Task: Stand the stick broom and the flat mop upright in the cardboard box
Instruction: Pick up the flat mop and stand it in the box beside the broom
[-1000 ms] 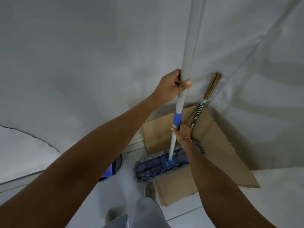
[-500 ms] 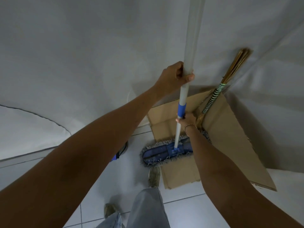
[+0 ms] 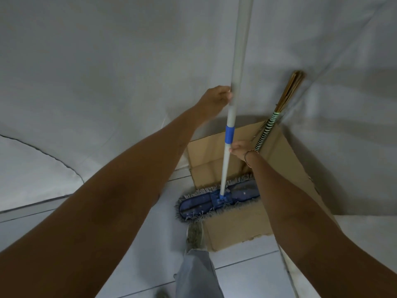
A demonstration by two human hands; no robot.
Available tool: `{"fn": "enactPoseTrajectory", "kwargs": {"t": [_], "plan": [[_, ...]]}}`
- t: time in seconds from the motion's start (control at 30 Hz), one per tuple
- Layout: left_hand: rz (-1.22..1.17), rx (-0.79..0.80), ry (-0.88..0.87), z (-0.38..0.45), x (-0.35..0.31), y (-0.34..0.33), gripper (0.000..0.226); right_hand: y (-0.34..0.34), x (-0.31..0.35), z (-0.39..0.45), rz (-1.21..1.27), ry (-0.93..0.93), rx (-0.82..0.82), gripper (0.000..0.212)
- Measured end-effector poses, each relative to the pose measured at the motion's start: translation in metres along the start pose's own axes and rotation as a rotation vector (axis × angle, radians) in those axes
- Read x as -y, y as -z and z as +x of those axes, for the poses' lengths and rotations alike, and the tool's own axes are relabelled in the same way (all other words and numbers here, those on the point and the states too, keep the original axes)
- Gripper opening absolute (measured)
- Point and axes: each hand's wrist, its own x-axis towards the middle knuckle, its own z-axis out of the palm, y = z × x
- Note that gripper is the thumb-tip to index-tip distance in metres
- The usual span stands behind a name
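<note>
The flat mop has a long grey-white pole (image 3: 237,65) with a blue band and a blue fringed head (image 3: 219,200). Its head lies across the near edge of the cardboard box (image 3: 285,155), partly over the tiled floor. My left hand (image 3: 216,100) grips the pole high up. My right hand (image 3: 239,149) holds the pole just below the blue band. The stick broom (image 3: 277,116), with a striped black-and-white wrap and tan sticks, stands upright in the box's far corner against the white cloth.
White cloth (image 3: 107,72) hangs as a backdrop behind and to the right of the box. White floor tiles (image 3: 150,254) lie in front. My shoe (image 3: 194,235) and grey trouser leg (image 3: 197,276) are just before the mop head.
The view shifted and my left hand slid slightly on the pole. The mop head stays at the box's near edge and the broom stays in the corner.
</note>
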Motion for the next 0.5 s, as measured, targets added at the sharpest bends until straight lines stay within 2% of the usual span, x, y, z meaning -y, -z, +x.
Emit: {"fn": "enactPoseTrajectory", "kwargs": {"t": [0.07, 0.13, 0.23, 0.3, 0.33, 0.4, 0.5], "plan": [[0.034, -0.032, 0.026, -0.018, 0.006, 0.004, 0.020, 0.003, 0.000, -0.014, -0.006, 0.008, -0.023, 0.030], [0.058, -0.077, 0.068, -0.046, 0.016, 0.004, 0.035, -0.002, 0.001, -0.035, 0.003, 0.036, -0.076, 0.027], [0.094, -0.121, 0.134, -0.095, 0.023, 0.009, 0.060, -0.011, 0.022, -0.081, -0.021, 0.096, -0.071, 0.025], [0.174, -0.109, 0.137, -0.141, 0.033, 0.009, 0.057, -0.022, 0.030, -0.129, 0.017, 0.173, -0.044, 0.017], [0.212, -0.098, 0.135, -0.163, 0.035, 0.010, 0.050, -0.025, 0.032, -0.152, 0.043, 0.190, -0.041, 0.023], [0.239, -0.082, 0.164, -0.195, 0.037, 0.018, 0.039, -0.031, 0.041, -0.185, -0.028, 0.240, -0.034, 0.027], [0.220, -0.151, 0.140, -0.279, 0.019, 0.035, 0.038, -0.037, 0.066, -0.275, -0.121, 0.358, -0.039, 0.015]]}}
